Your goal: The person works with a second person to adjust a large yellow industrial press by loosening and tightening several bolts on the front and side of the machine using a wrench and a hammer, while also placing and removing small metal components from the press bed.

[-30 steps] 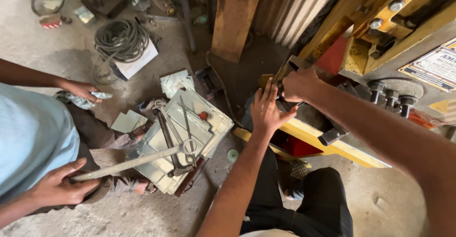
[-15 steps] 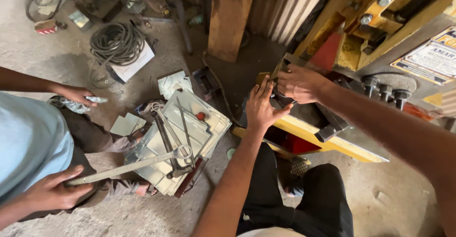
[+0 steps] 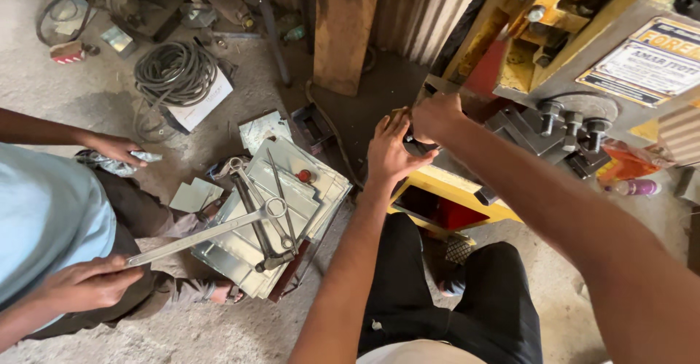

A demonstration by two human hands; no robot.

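Both hands meet at the yellow machine [image 3: 467,189]: right hand [image 3: 436,116] pinching a dark part [image 3: 417,144], left hand [image 3: 389,152] spread under it.

Both hands, left hand [image 3: 388,156] and right hand [image 3: 436,116], crowd against the yellow machine [image 3: 467,196]; bolts [image 3: 572,119] hem the right. Leftward, stacked metal sheets [image 3: 255,240] and a co-worker's long wrench [image 3: 211,231] block the floor [image 3: 95,94].

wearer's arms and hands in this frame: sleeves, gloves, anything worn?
Both arms are bare as far as the head view shows, with no sleeves in sight. The left hand and right hand wear no gloves; no rings, watch or bands are visible. Below them, black trousers and the edge of a pale top.
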